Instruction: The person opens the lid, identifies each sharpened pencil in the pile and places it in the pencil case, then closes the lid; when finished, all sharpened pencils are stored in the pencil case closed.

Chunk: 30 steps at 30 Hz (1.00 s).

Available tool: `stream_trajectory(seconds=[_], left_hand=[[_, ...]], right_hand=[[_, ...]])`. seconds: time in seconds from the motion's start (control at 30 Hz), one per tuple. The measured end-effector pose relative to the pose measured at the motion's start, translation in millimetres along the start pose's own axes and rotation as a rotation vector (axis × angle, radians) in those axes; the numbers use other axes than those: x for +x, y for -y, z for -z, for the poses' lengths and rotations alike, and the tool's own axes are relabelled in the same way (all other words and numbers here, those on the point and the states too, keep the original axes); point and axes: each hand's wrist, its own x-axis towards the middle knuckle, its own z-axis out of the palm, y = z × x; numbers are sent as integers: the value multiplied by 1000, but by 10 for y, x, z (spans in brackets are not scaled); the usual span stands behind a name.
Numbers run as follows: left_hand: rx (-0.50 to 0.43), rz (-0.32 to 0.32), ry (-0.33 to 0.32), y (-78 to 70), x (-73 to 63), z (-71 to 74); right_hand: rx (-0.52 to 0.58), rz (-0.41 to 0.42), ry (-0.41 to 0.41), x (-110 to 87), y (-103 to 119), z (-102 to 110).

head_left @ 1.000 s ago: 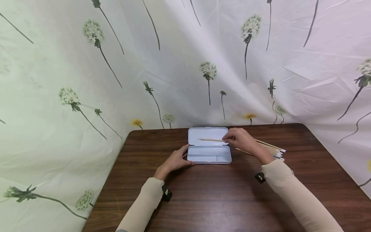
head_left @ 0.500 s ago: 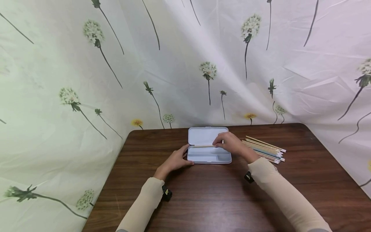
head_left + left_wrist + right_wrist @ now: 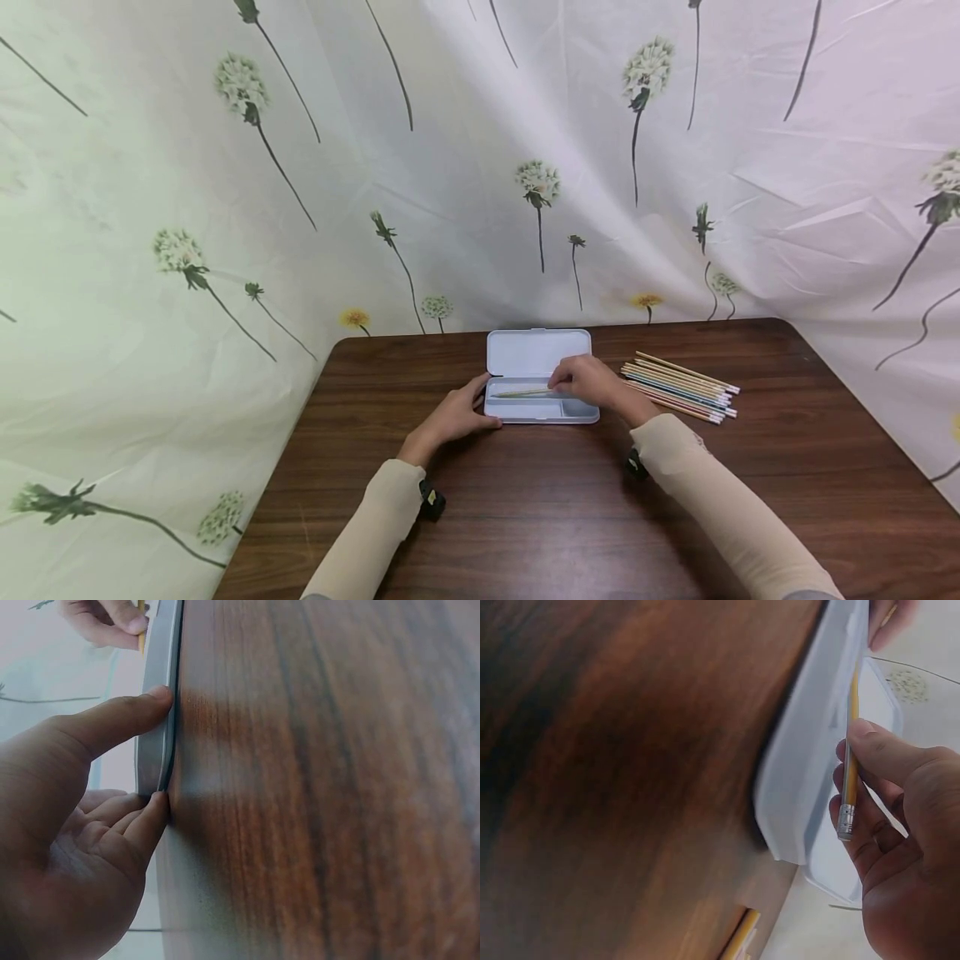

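Note:
A pale blue-white pencil case (image 3: pixel 536 352) lies on the table with its lid folded back. Its tray has a long rear compartment and a divided front one. My left hand (image 3: pixel 453 413) holds the tray's left end, thumb on the front wall and fingers round the side, as the left wrist view also shows. Between thumb and fingers my right hand (image 3: pixel 594 385) pinches a yellow pencil (image 3: pixel 850 784) near its eraser end. The pencil lies lengthwise over the rear compartment, tip to the left; whether it touches the floor I cannot tell.
To the right of the case lies a fanned bundle of several pencils (image 3: pixel 678 387), white ends pointing right. The brown wooden table (image 3: pixel 525 517) backs onto a hanging cloth (image 3: pixel 465 167) printed with dandelions.
My right hand has carried the pencil left and down, from in front of the lid to over the tray's rear compartment. My left hand stays on the case's left end.

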Motion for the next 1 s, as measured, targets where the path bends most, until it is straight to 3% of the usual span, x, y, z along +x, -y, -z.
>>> stream_trajectory(seconds=[0.3, 1.0], left_hand=[[-6, 4, 0, -4, -5, -12], [16, -13, 2, -3, 5, 2]], right_hand=[[-39, -19, 45, -18, -18, -88], [-23, -6, 90, 13, -51, -43]])
